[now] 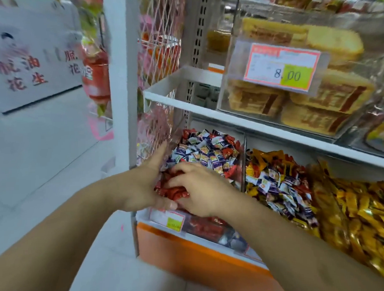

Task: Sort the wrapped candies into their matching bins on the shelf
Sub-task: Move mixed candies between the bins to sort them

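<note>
Left hand [144, 186] spread flat, walling red candies [175, 190]; right hand [201, 188] curled over same heap from opposite side, likely corralling. Mixed-wrapper bin [208, 153] just beyond fingertips; yellow candies [363, 215] rightward.

The price tag [283, 67] on the clear upper-shelf bin reads "8.00". The white box [31, 55] at far left bears red characters "脆油花生". The near tag's [167, 219] print is unreadable.
</note>
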`<state>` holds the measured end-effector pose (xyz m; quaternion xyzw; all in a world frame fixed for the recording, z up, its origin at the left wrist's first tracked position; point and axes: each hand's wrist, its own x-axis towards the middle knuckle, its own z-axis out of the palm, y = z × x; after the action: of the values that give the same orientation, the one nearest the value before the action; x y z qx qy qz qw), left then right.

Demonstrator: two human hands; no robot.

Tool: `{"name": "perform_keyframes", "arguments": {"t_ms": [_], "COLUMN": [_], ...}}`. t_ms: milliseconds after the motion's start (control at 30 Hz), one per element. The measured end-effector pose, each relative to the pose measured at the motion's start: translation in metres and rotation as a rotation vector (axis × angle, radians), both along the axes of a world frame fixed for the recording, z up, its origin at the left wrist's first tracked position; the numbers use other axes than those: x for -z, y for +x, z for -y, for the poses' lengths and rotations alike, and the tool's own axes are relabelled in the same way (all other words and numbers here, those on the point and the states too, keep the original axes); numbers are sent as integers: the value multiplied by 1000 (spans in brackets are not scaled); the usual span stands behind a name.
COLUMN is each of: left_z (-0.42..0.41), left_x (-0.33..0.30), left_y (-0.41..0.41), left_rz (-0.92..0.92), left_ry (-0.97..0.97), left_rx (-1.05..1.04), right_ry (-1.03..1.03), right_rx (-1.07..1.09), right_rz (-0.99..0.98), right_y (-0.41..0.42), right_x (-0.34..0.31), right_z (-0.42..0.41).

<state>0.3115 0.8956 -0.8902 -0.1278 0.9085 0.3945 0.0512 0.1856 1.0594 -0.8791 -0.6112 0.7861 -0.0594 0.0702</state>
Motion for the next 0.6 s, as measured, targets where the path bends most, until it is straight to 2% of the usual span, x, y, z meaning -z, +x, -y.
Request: {"name": "perform_keyframes", "arguments": {"t_ms": [133,433,533,600], "left_z": [-2,-2,-2,-2], "left_x": [0,-2,-2,-3], "left_y": [0,3,2,2], "left_rz": [-5,-6,-11,-2], "left_ry": [21,52,35,18], "left_rx": [-9,8,6,1], "right_ry": [7,-49,-130,-220], "right_rx": [79,280,217,122], "right_rz": [-152,-346,-275,-56], "right_y": [-10,-25,-20,-11], "right_x": [-2,-13,-13,-16], "right_z": [9,8,6,5]}}
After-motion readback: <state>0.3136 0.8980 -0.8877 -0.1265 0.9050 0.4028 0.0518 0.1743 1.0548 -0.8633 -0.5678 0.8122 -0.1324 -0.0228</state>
